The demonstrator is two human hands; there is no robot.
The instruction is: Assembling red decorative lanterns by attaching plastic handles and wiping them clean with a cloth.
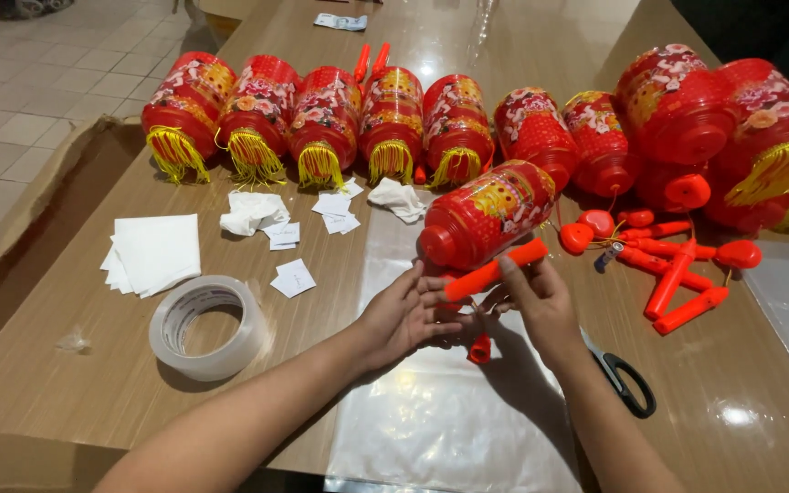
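Your left hand (pixel 404 315) and right hand (pixel 538 301) met over the middle of the table (pixel 66 383), both closed around an orange plastic stick (pixel 495 269). Your left fingers pinched its lower end and your right fingers gripped it nearer the upper end, so it lay slanted between them, rising to the right. It looked smooth, round and bright orange, and its upper tip sat just beside a red lantern (pixel 486 215) lying on its side above your hands. That lantern was barrel-shaped, ribbed and red, with a yellow printed band and a plain red cap facing you.

Under your hands lay a clear plastic sheet (pixel 440 420), and a small red cap piece (pixel 479 349) lay on it just below your palms. Black-handled scissors (pixel 623 379) rested beside your right wrist. To the right lay a loose heap of orange sticks (pixel 673 274) and round red caps.

Behind them, a row of red lanterns (pixel 321 114) with yellow tassels ran across the table. In front of that row were crumpled tissues (pixel 253 212) and small white paper slips (pixel 292 277). Farther left sat a stack of white paper squares (pixel 152 254) and a roll of clear tape (pixel 209 327). A flat cardboard sheet (pixel 11 237) leaned along the table's left edge.
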